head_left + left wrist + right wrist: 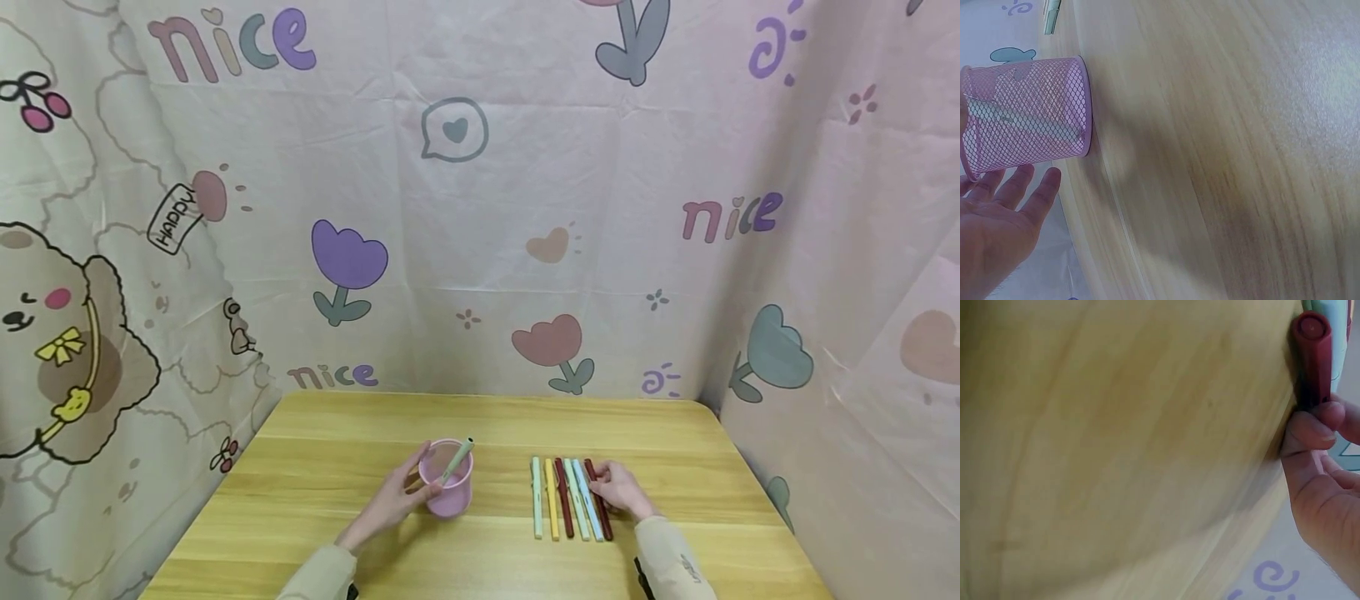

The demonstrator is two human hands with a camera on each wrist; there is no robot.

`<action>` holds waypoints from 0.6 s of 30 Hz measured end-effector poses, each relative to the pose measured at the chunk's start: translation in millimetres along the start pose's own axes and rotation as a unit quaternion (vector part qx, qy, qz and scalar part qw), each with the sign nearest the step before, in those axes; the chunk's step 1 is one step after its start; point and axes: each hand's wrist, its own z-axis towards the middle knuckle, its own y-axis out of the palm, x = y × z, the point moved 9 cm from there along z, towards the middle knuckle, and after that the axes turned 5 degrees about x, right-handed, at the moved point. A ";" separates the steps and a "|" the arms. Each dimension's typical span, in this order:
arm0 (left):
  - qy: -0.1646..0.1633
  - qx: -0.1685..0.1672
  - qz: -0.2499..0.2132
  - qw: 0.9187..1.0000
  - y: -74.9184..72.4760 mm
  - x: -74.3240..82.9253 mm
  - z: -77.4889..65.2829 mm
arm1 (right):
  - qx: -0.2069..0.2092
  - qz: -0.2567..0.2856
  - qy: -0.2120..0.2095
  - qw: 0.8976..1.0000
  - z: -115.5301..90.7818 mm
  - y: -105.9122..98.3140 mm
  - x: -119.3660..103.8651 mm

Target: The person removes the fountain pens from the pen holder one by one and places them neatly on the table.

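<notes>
A pink mesh pen holder point(451, 503) stands upright on the table, with one light green pen point(459, 457) leaning inside it. My left hand point(393, 502) holds the holder from its left side, thumb at the near rim and fingers behind. Through the mesh point(1029, 84) the pen shows slanting in the left wrist view. At the right end of a row of pens, my right hand point(622, 490) pinches a dark red pen point(607, 527) between thumb and finger. That dark red pen point(1316, 359) shows its round end in the right wrist view.
Left of the pinched pen lie a light blue pen point(590, 504), a green pen point(577, 504), another dark red pen point(564, 500), a yellow pen point(552, 504) and a pale green pen point(537, 504). Behind the wooden table point(360, 425) hangs a printed cloth point(465, 217).
</notes>
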 end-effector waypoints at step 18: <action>0.007 -0.003 0.001 1.000 -0.9 1.1 0.1 | -0.018 0.023 0.030 0.999 -2.0 2.3 6.0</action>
